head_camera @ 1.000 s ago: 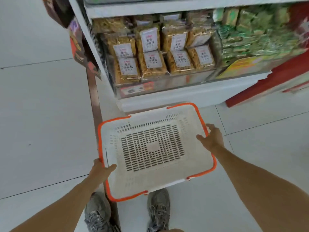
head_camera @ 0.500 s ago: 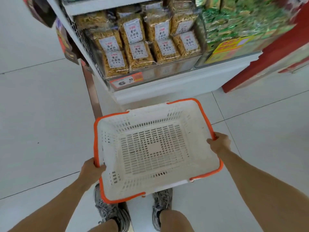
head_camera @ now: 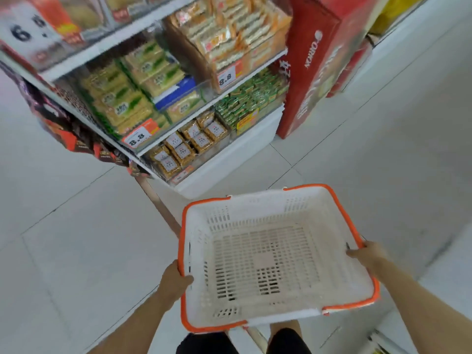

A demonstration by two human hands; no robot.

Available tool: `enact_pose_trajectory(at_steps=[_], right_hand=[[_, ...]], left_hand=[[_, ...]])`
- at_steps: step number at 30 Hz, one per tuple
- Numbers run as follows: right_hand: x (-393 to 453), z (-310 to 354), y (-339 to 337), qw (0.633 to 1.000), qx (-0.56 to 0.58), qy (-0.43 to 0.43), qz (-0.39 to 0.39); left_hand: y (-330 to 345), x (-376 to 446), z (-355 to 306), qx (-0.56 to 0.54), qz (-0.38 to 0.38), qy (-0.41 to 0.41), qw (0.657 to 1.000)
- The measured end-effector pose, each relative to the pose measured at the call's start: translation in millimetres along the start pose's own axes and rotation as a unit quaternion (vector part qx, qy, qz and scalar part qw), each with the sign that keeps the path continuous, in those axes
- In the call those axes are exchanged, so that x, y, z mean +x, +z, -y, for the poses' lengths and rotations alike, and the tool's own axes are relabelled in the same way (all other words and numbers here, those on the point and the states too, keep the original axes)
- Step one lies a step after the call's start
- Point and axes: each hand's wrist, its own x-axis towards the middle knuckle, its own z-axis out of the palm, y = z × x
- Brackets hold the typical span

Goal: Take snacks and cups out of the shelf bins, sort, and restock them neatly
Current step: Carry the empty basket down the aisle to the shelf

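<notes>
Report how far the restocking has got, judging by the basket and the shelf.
Done: nothing visible; the white basket holds no goods. In hand: the left hand and right hand grip its orange rim on opposite sides, holding it before the shelf. Left: everything. The brown snack packs and green packs sit in their bins, not yet taken out.

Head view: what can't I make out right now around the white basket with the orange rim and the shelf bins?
- Top shelf price sign: motion-blurred, cut off by the frame edge.
- Brown snack bags on the bottom shelf: labels too small.
- Left hand and right hand fingers: hidden behind the white basket's orange rim.
</notes>
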Motion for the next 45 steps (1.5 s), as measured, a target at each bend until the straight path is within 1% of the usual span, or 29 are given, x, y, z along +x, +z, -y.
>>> enact_pose_trajectory(at_steps=[3,5,10,13,16,18,21,24,26,28,31,35,41,45], right_hand=[[-30.8,-57.3,-34.5,0.998,0.056,0.016,0.004],[-49.7,-82.3,-56.6,0.996,0.085,0.023,0.002],[-49.4,-129.2,-108.1,0.985,0.169,0.034,0.009],[-37.0,-145.8,-143.9,0.974,0.224,0.045,0.006],[-13.3,-160.9,-187.1,0.958,0.281,0.051,-0.008],[2.5,-166.2,-219.9,0.95,0.308,0.05,-0.023],[14.9,-159.6,-277.4,0.925,0.377,0.038,-0.036],[44.4,-152.4,-336.6,0.907,0.419,0.02,-0.04],[72.5,-146.4,-375.5,0.904,0.425,0.021,-0.044],[101.9,-137.5,-411.8,0.905,0.421,0.028,-0.051],[139.7,-116.7,-460.9,0.902,0.428,0.036,-0.053],[185.5,-89.7,-520.1,0.887,0.449,0.071,-0.076],[244.8,-66.5,-609.0,0.86,0.495,0.099,-0.078],[306.1,-68.9,-668.6,0.86,0.5,0.09,-0.054]], left_hand=[[3.1,-20.8,-33.5,0.054,0.036,0.056,0.996],[13.0,-37.5,-72.9,0.098,0.051,0.095,0.989],[49.7,-44.2,-175.0,0.221,0.072,0.179,0.956],[88.0,-55.1,-249.4,0.257,0.064,0.201,0.943],[136.0,-70.2,-321.4,0.265,0.071,0.225,0.935],[165.0,-71.9,-363.1,0.262,0.061,0.24,0.933],[204.9,-66.4,-423.1,0.207,0.041,0.22,0.952],[246.8,-59.7,-482.5,0.175,0.05,0.208,0.961],[278.1,-56.5,-521.2,0.166,0.064,0.213,0.961],[309.9,-44.2,-560.7,0.152,0.061,0.212,0.963],[356.3,-15.8,-623.3,0.12,0.062,0.192,0.972],[407.8,9.9,-708.3,0.135,0.066,0.186,0.971],[490.4,15.0,-839.7,0.18,0.066,0.224,0.956],[559.5,16.1,-922.0,0.176,0.054,0.244,0.952]])
